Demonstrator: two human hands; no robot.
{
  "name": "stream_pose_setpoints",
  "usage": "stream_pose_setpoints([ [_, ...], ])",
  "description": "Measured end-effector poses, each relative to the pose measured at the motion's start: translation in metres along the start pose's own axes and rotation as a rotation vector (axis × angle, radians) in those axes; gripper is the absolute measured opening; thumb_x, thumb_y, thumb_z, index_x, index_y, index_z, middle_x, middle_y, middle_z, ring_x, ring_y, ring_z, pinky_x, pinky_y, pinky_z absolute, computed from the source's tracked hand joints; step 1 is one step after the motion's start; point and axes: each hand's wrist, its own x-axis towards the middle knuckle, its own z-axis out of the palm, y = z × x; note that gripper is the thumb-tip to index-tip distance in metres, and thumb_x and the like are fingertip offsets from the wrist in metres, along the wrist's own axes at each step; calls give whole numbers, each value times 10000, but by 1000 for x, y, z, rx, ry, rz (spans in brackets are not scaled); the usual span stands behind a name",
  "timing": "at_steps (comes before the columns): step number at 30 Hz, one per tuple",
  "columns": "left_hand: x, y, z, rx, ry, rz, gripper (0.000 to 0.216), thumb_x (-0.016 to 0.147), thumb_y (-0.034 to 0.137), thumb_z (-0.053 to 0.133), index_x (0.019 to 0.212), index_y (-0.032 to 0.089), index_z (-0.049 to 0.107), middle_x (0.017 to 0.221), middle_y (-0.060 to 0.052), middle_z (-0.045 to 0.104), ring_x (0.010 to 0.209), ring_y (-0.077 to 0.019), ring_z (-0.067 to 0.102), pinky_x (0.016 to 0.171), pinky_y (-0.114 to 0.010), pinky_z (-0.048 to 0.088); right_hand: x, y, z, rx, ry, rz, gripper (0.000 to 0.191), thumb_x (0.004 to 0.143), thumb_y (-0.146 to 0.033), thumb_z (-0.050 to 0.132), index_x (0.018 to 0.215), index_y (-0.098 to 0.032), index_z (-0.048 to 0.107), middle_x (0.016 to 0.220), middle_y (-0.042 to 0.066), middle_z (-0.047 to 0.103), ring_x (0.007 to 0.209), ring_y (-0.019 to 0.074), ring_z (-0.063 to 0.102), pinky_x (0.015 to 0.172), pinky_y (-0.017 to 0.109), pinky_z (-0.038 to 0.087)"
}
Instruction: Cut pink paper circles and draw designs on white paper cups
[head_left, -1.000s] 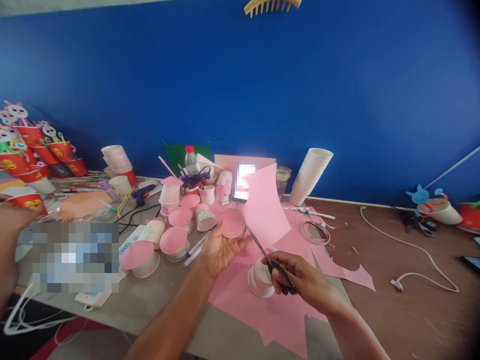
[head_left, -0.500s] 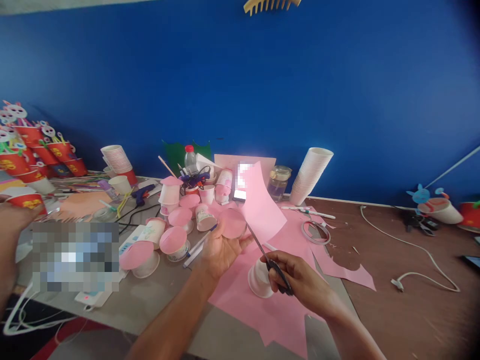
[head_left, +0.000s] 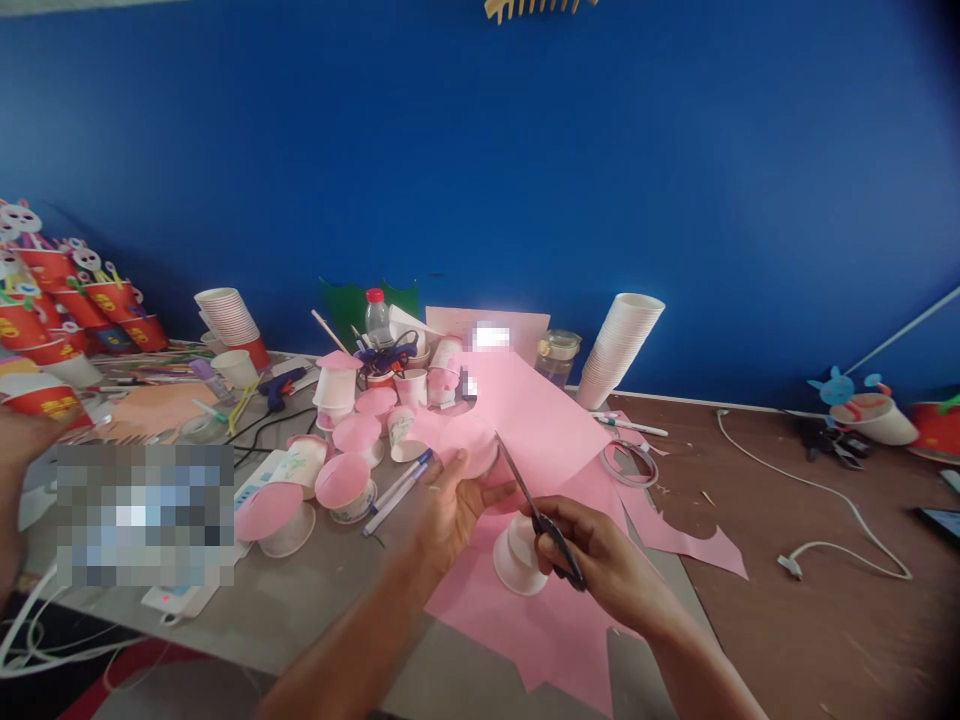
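Observation:
A sheet of pink paper (head_left: 551,410) is in the grip of my left hand (head_left: 454,505), thumb on top at its rounded near part. My right hand (head_left: 581,545) holds dark-handled scissors (head_left: 525,480), whose blades point up and left at the paper's edge beside my left fingers. Below the scissors a white paper cup (head_left: 519,560) stands upside down on more pink paper (head_left: 540,630). Left of my hands are several paper cups topped with pink discs, one pink disc (head_left: 343,480) tilted on its cup. Two pens (head_left: 397,495) lie beside my left hand.
Stacked white cups (head_left: 622,350) lean at the back right, near a tape roll (head_left: 628,463). A power strip (head_left: 195,580), a glue gun (head_left: 281,388) and red cups (head_left: 112,297) occupy the left. Another person's hand (head_left: 30,440) holds a red cup at the left edge. A white cable (head_left: 832,490) crosses the right.
The pink sheet has turned and tipped down to the right, its raised part now lying lower. My left hand has shifted slightly with it; the scissors stay at the paper's edge.

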Motion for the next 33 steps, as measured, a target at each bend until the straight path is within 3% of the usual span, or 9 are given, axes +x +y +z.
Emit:
stream_pose_setpoints([
  [10,9,5,-8,-140,-31,-135,106,788,201,661,715,132,628,800,-94,731,864,-230,687,997,-500,434,-1,2,1,-14,-21,-9,306,835,-397,557,1004,-143,573,645,-24,519,570,96,422,511,228,324],
  [18,6,3,-8,-106,-44,-102,74,793,201,656,787,127,654,840,-77,729,857,-245,683,996,-533,422,-1,1,2,-4,-30,-6,295,831,-396,557,978,-141,573,638,-26,509,573,98,424,518,231,331],
  [22,9,6,-9,-101,-99,-167,148,844,243,588,848,123,674,906,-105,731,968,-273,664,1012,-511,413,-2,-2,2,-5,-16,-10,325,822,-426,566,979,-141,579,648,-20,512,573,99,430,509,230,333],
  [33,13,1,-18,17,-244,-289,307,890,291,491,955,63,686,904,-162,730,1002,-315,650,981,-523,423,-2,-2,1,-16,17,-17,324,817,-422,565,990,-150,597,677,2,538,602,118,462,526,238,364],
])
